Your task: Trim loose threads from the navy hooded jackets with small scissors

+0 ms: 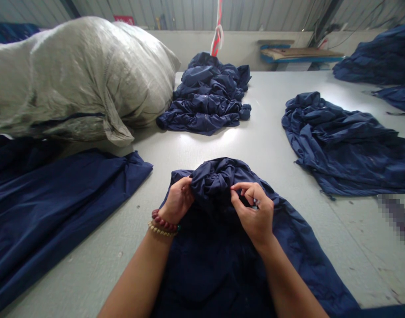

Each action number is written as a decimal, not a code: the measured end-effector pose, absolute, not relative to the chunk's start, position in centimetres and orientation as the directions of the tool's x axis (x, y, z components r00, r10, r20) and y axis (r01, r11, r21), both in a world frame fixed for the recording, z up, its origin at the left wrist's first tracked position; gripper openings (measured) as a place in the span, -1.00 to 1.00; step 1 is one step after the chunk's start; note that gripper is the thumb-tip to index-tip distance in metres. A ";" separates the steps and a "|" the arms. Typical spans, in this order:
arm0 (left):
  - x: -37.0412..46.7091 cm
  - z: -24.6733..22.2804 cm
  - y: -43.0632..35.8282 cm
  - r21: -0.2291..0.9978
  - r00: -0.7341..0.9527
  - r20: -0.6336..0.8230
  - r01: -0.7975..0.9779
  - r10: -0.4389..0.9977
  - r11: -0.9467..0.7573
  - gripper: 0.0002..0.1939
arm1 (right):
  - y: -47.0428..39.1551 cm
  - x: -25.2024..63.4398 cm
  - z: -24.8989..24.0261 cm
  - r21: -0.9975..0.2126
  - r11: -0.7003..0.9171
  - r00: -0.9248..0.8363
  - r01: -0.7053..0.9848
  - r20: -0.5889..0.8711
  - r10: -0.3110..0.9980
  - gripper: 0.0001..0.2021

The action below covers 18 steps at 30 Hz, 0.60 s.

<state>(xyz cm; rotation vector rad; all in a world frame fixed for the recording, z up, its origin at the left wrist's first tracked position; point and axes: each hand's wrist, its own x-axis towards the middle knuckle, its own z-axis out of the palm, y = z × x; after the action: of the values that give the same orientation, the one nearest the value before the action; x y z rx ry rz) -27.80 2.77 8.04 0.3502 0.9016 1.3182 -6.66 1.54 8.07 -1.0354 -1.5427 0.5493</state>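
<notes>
A navy blue garment (219, 247) lies in front of me, its far end gathered into a bunched, puckered opening. My left hand (179, 198), with beaded bracelets (164, 223) on the wrist, is closed on the left side of that bunched fabric. At the right side of the gathers, my right hand (253, 207) pinches the cloth edge between thumb and forefinger. Its other fingers are curled, and a small shiny bit shows between them that I cannot make out. The garment's lower part runs out of view toward me.
Large whitish woven sacks (90, 75) stand at the left on the pale table (255, 137). A navy garment pile (209, 97) lies behind, with more navy cloth at left (70, 203) and right (348, 145). A red-and-white cord (217, 39) hangs over the rear pile.
</notes>
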 end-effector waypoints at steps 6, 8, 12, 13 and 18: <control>-27.9 7.8 2.9 0.672 0.004 -0.370 -0.689 0.929 0.271 -0.89 | 1.9 -6.3 7.6 -0.726 0.573 -0.020 0.379 0.613 0.790 -0.54; -28.0 7.7 3.0 0.671 0.000 -0.371 -0.691 0.929 0.268 -0.87 | 1.9 -6.4 7.5 -0.730 0.567 -0.008 0.383 0.611 0.792 -0.54; -28.2 7.2 3.0 0.692 -0.009 -0.329 -0.683 0.944 0.235 -0.85 | 1.7 -6.5 7.7 -0.791 0.512 0.077 0.334 0.564 0.822 -0.52; -28.3 7.0 3.0 0.710 -0.015 -0.297 -0.672 0.955 0.211 -0.87 | 1.7 -6.4 7.8 -0.815 0.494 0.113 0.303 0.545 0.831 -0.52; -28.6 5.5 3.6 0.905 -0.166 -0.069 -0.425 0.984 -0.008 -0.84 | 6.3 -2.5 7.3 -0.896 0.403 0.294 0.184 0.442 0.848 -0.56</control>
<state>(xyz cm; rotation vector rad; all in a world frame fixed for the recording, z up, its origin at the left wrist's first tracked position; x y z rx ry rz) -28.63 3.56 5.48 0.7674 1.0135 1.4886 -2.50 6.27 7.28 -1.0971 -1.2195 0.5864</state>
